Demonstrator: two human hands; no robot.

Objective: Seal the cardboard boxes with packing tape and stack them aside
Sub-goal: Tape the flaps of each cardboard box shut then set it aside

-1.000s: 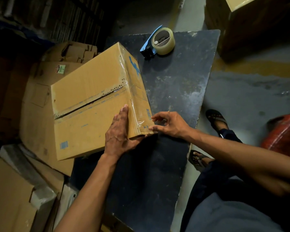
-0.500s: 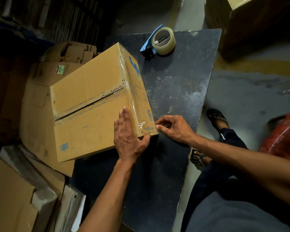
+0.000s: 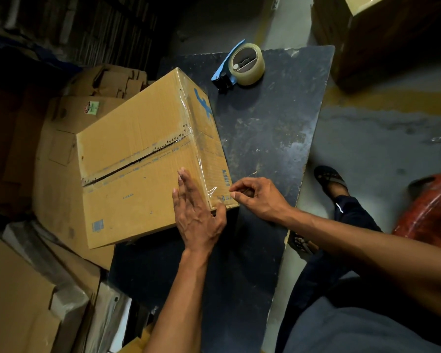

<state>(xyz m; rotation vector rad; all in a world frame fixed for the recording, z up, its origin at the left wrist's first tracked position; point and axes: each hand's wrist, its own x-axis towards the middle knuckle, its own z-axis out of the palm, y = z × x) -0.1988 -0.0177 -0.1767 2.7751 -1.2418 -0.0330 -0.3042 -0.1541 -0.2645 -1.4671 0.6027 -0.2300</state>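
Left hand: left hand [image 3: 199, 215] lies flat, fingers [image 3: 182, 183] straight, pressing the box [image 3: 138, 169] top at its near right corner; thumb hooks over the near edge.
Right hand: right hand [image 3: 259, 197] has fingertips pinched together at the box's side face, just right of the left hand; whether they pinch the tape end cannot be told.
Tape: clear tape [image 3: 201, 159] runs along the box's right edge, away from the left fingers.
Seam: top seam [image 3: 133, 161] gapes untaped, left of the fingers.
Dispenser: dispenser [image 3: 242, 64] lies well beyond the box; right hand is nearer.
Room: bare table [image 3: 265, 138] to the right.
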